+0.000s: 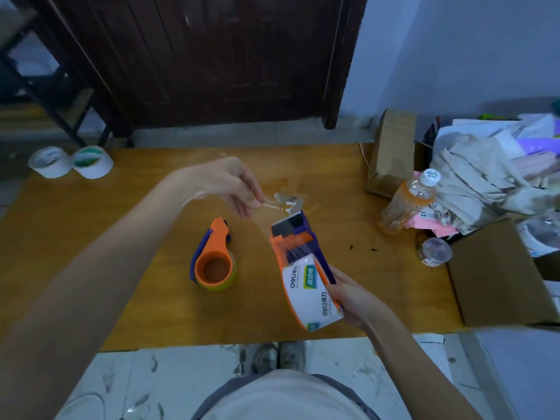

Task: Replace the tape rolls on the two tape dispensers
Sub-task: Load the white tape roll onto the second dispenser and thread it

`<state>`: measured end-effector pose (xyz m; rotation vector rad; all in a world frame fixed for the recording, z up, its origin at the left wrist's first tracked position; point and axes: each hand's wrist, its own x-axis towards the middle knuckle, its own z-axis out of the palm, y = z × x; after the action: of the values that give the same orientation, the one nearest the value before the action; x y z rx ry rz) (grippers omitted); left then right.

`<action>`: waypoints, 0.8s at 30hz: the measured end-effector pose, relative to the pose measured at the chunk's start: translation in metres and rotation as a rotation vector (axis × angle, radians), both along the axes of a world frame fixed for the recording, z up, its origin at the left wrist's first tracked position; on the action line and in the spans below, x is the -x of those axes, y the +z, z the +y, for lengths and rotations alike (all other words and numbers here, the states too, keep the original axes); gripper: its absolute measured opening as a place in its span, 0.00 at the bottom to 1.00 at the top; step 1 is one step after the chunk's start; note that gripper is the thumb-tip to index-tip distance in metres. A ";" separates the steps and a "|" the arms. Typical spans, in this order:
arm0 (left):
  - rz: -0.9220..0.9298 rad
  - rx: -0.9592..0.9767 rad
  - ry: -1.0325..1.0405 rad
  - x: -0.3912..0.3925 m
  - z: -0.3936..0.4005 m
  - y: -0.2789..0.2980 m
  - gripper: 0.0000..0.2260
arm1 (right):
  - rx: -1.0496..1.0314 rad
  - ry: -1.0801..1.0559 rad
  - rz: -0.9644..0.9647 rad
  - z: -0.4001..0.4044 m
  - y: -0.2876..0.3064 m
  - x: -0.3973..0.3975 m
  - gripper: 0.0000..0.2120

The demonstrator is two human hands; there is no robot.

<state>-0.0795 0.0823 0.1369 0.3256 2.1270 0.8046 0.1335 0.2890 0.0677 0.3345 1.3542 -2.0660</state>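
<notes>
My right hand [353, 298] grips an orange and blue tape dispenser [298, 247] held above the wooden table [121, 237]. A roll of clear tape with a white label [312, 295] sits in it. My left hand [230, 186] pinches the loose end of the clear tape [285, 203] just beyond the dispenser's front end. A second orange and blue dispenser [213, 262] lies on the table to the left, with a yellowish tape roll on it. Two white tape rolls [71, 162] stand at the table's far left corner.
A plastic bottle of orange drink [404, 207] lies at the right beside a pile of cloth and papers [485, 183]. Cardboard boxes [497, 277] take up the right edge. A small clear tape roll [435, 256] lies near them. A dark door stands behind the table.
</notes>
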 end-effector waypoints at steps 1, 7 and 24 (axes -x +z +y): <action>-0.016 -0.005 0.010 0.001 -0.002 0.000 0.11 | 0.008 -0.010 0.003 -0.002 0.002 0.000 0.19; -0.025 -0.050 0.077 -0.002 -0.016 -0.001 0.11 | -0.015 0.049 0.018 -0.008 0.003 0.004 0.20; 0.238 -0.097 -0.111 -0.005 0.019 0.047 0.04 | 0.080 0.005 -0.030 -0.019 0.025 -0.003 0.09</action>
<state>-0.0742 0.1013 0.1841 0.6124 2.2699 0.8403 0.1363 0.2696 0.0924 0.3259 1.2497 -2.0963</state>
